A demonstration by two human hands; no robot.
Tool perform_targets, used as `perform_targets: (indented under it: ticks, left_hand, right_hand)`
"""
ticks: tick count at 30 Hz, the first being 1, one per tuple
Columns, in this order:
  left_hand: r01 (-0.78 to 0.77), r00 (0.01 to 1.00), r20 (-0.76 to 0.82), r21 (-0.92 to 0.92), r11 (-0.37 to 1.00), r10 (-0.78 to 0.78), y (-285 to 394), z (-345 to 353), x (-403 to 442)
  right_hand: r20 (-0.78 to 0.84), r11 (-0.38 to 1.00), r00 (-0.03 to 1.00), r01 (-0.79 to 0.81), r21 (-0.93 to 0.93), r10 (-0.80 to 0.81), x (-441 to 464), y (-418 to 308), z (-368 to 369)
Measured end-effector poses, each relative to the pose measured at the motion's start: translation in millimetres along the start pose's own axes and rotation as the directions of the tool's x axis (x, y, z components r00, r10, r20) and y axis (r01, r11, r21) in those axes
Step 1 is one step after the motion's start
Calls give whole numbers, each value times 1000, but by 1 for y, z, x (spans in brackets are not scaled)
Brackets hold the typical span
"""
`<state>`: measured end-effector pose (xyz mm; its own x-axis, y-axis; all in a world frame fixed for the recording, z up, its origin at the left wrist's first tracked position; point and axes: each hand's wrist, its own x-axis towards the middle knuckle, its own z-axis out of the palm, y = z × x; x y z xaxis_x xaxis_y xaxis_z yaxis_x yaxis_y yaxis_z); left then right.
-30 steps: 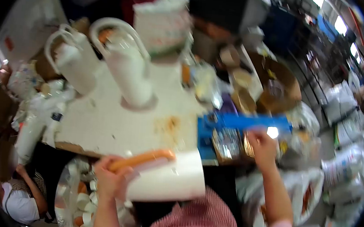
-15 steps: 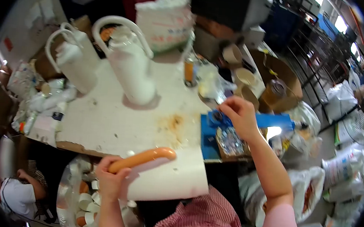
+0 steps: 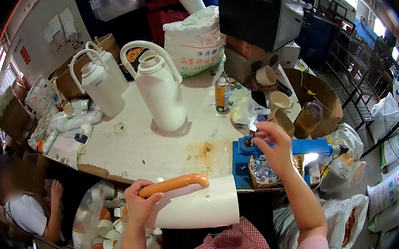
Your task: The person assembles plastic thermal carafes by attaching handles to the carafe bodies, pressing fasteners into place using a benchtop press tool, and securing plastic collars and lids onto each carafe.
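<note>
My left hand (image 3: 140,200) is closed around the rear end of an orange-brown handle (image 3: 177,185). This handle lies along the side of a white jug body (image 3: 201,210), which rests on its side over my lap at the table edge. My right hand (image 3: 273,145) has thumb and fingers pinched above the round end of a blue device (image 3: 309,146). A small shiny pale piece (image 3: 253,127) shows at those fingertips, too small to name. Below the hand, an open box (image 3: 262,172) holds many small shiny pieces.
White jugs with arched handles (image 3: 160,90) stand on the table (image 3: 159,154). Behind are a printed sack (image 3: 194,48) and a spray can (image 3: 221,93). A dark bottle (image 3: 309,117) stands right. White caps fill a bag (image 3: 105,230) below left. A seated person (image 3: 30,211) is at left.
The view has shifted, so the scene sits lower and farther right. My right fingers stay at the device's end, where a shiny pale piece now shows. My left hand keeps its grip.
</note>
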<state>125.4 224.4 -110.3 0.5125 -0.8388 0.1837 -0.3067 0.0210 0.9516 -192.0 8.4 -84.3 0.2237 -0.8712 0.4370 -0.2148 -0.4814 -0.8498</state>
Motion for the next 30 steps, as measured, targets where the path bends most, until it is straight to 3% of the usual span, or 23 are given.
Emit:
perform_targets:
  ticks: [1,3,5,7,9,10,13,17,20,21,25,26,28,30]
  left_hand:
    - [-25,1000,-10,9,1000,25,-1,-1,0]
    - [-9,1000,-4,0,1000,9,4,-3,-1]
    - [5,1000,3,-25,1000,-5,3,3,2]
    - [-12,1000,10,40,999,12,2,1,3]
    - [18,1000,9,-7,1000,-18,2,4,5]
    - [-16,1000,17,-6,1000,17,-1,5,6]
    - [-18,999,29,-9,1000,18,3,7,3]
    - [-46,998,38,18,999,45,-1,6,3]
    - [-20,1000,12,111,994,19,-3,2,4]
    - [7,1000,-1,47,999,-6,-2,4,4]
    - [-74,997,-18,52,996,75,-13,1,3]
    - [-58,998,-13,42,997,59,-13,0,3]
    - [-47,999,11,73,996,46,-11,-2,4]
    - [-60,998,7,50,997,60,-16,-3,5]
  right_hand:
    - [-170,994,979,108,-17,-110,-12,-3,2]
    - [-40,993,998,49,-110,-53,-57,35,-18]
    - [223,914,973,42,-404,54,-75,40,-20]
    - [228,868,965,2,-496,128,-88,77,-17]
    - [270,603,960,176,-778,69,-84,102,-13]
    - [285,620,943,122,-775,171,-80,108,-10]
    - [337,613,917,143,-777,214,-74,106,-10]
    - [291,786,938,34,-618,188,-74,109,-18]
    - [242,803,970,117,-585,35,-84,118,-21]
    - [235,812,971,100,-576,47,-84,112,-25]
    - [172,866,947,-162,-473,271,-76,82,-37]
    - [174,858,943,-170,-486,285,-76,86,-39]
    - [173,889,983,24,-457,63,-79,94,-41]
    - [168,886,974,-57,-460,150,-80,81,-44]
